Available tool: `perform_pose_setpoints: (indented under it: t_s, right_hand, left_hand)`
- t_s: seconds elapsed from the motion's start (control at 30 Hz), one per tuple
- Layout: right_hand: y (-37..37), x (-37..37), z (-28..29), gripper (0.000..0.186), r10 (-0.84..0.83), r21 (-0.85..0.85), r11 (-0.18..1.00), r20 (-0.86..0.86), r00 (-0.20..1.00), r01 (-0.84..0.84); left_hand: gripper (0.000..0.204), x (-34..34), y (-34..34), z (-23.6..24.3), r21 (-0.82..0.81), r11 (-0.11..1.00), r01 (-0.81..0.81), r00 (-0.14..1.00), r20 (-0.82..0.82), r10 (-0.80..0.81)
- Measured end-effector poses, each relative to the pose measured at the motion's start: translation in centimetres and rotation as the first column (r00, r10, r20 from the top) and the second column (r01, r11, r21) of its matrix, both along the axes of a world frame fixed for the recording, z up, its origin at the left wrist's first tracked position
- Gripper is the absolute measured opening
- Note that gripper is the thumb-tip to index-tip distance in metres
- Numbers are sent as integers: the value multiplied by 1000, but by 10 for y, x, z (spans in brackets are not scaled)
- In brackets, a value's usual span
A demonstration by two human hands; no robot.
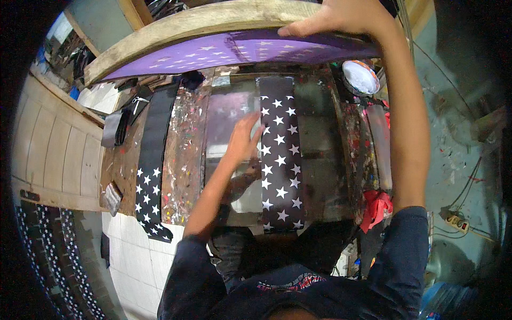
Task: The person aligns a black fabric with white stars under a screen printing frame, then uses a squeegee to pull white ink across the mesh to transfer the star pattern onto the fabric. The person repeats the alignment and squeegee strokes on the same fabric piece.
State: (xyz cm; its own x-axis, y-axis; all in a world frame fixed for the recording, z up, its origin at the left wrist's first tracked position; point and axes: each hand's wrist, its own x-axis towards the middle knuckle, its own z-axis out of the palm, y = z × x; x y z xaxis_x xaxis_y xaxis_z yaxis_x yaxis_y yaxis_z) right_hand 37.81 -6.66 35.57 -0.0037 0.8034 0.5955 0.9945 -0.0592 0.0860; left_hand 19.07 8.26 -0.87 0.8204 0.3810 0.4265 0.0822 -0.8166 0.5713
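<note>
A black fabric strip [280,146] printed with white stars lies lengthwise on a glass pane [229,133] in front of me. My left hand [246,137] is at its left edge, open, fingers stretched forward; whether the fingertips touch the strip I cannot tell. At the far side, a wooden screen-printing frame [197,21] stands tilted up, its purple mesh [213,53] patterned with stars. My right hand [346,18] grips the frame's top bar, thumb along its near face, the other fingers partly hidden or out of view.
Left of the pane lies another black strip [154,133], starred at its near end. Scissors [140,100] and folded dark fabric [116,128] are beside it. A white-filled round container [361,77] and red cloth [376,209] are on the right. Several starred strips [50,245] hang at lower left.
</note>
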Motion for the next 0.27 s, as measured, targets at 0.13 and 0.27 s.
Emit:
perform_pose_setpoints:
  t_s: [0.13, 0.27]
  right_hand:
    - [3, 10, 2, 103, -61, 34, 998, 89, 994, 59]
    - [-10, 10, 23, 108, 38, -62, 997, -29, 999, -40]
  left_hand:
    - [51, 123, 79, -27, 167, 981, 100, 995, -8, -101]
    - [60, 179, 116, -45, 241, 968, 73, 946, -323, 9]
